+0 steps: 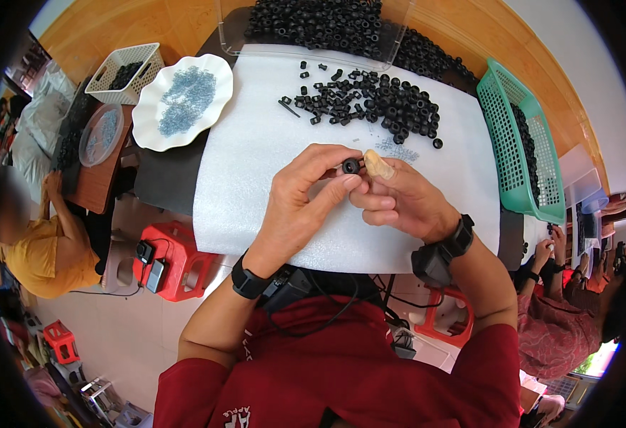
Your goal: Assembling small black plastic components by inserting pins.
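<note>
Above the white foam sheet, my left hand pinches a small round black plastic part between thumb and forefinger, its hollow end facing up. My right hand is right beside it, fingers curled, with a pale yellow finger cot on one digit. Its fingertips press together close to the black part; whatever they hold is too small or hidden to make out. Just beyond lies a small scatter of clear bluish pieces. Farther off is a loose pile of black parts, some round and some clip-shaped.
A clear bin of black parts stands at the back. On the left are a white scalloped dish of clear pieces and a cream basket. A green basket borders the right side. People sit at both sides, near a red stool.
</note>
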Demonstrator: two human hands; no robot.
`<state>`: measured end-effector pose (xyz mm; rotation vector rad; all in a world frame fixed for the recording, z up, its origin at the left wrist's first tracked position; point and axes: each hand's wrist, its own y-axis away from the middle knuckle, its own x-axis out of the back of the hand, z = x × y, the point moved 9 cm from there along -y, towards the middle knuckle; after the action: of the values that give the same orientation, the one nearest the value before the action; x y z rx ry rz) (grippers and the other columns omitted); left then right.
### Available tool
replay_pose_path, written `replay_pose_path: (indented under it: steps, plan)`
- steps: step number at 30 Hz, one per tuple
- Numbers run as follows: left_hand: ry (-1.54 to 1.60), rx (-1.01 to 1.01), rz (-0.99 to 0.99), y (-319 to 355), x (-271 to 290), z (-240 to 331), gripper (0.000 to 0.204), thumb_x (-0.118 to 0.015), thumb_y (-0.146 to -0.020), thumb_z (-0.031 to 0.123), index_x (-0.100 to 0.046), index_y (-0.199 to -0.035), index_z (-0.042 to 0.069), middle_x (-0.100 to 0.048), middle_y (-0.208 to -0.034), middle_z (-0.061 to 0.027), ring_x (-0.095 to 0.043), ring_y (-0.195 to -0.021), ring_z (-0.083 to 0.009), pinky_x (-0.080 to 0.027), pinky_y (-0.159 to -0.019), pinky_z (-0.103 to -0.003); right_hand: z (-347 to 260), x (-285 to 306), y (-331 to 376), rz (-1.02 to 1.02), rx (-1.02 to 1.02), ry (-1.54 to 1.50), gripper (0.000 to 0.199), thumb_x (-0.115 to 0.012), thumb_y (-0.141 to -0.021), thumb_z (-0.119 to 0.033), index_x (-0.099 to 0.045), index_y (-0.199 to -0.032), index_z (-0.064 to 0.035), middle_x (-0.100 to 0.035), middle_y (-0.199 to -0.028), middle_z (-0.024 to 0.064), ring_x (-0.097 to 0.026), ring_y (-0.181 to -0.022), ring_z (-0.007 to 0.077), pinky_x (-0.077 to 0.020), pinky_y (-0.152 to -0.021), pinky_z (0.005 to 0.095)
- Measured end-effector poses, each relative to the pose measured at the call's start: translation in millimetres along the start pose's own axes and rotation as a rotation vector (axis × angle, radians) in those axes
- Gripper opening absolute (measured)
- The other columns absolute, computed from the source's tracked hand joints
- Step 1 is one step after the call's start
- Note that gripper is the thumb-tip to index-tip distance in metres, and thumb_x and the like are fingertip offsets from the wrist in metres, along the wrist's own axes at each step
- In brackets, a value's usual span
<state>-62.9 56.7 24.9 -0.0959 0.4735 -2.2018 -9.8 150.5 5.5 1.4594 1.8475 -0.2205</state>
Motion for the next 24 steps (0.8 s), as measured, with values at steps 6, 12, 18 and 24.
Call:
replay_pose_path:
  steps: [6, 12, 18, 24]
  plan:
    - [-0.045, -0.024, -0.013, -1.0, -0.9, 7.1, 0.026, -0.062, -0.088, 0.004, -0.064, -0.113, -0.001, -0.065, -0.106, -0.0118, -0.064, -0.093, -0.0184, -0.051, -0.078, -0.029, 3.5, -4.9, 3.4, 0.029, 0.025, -0.062, 0.029, -0.054, -0.098, -0.032, -0.055, -0.099, -0.0026, -0.051, -0.087, -0.0031, -0.037, -0.063, 0.0036, -0.0316, -0.050, 0.0178]
    - [-0.116, -0.071, 0.009, 0.2, -1.0, 10.1, 0.027, -0.062, -0.087, 0.003, -0.063, -0.114, -0.002, -0.067, -0.105, -0.0155, -0.067, -0.090, -0.0217, -0.052, -0.078, -0.029, 5.0, 0.1, 5.6, 0.107, 0.020, -0.062, 0.031, -0.054, -0.098, -0.033, -0.056, -0.103, -0.0020, -0.052, -0.087, -0.0029, -0.036, -0.062, 0.0043, -0.0316, -0.050, 0.0178]
    - [-0.300, -0.122, 0.017, 2.1, -2.8, 14.8, 0.033, -0.064, -0.087, 0.005, -0.063, -0.120, 0.002, -0.067, -0.108, -0.0131, -0.066, -0.092, -0.0177, -0.052, -0.080, -0.028, 4.9, 5.5, 8.7, 0.144, 0.014, -0.021, 0.028, -0.055, -0.097, -0.031, -0.056, -0.097, -0.0033, -0.044, -0.074, -0.0049, -0.033, -0.059, 0.0030, -0.0297, -0.049, 0.0174]
    - [-0.392, -0.166, 0.011, 5.2, -8.6, 19.9, 0.034, -0.064, -0.086, 0.003, -0.063, -0.120, 0.004, -0.069, -0.105, -0.0144, -0.068, -0.087, -0.0214, -0.053, -0.076, -0.029, 7.7, 6.2, 9.8, 0.058, 0.027, -0.014, 0.018, -0.055, -0.097, -0.022, -0.053, -0.095, -0.0043, -0.041, -0.073, -0.0057, -0.033, -0.057, 0.0017, -0.0293, -0.049, 0.0171]
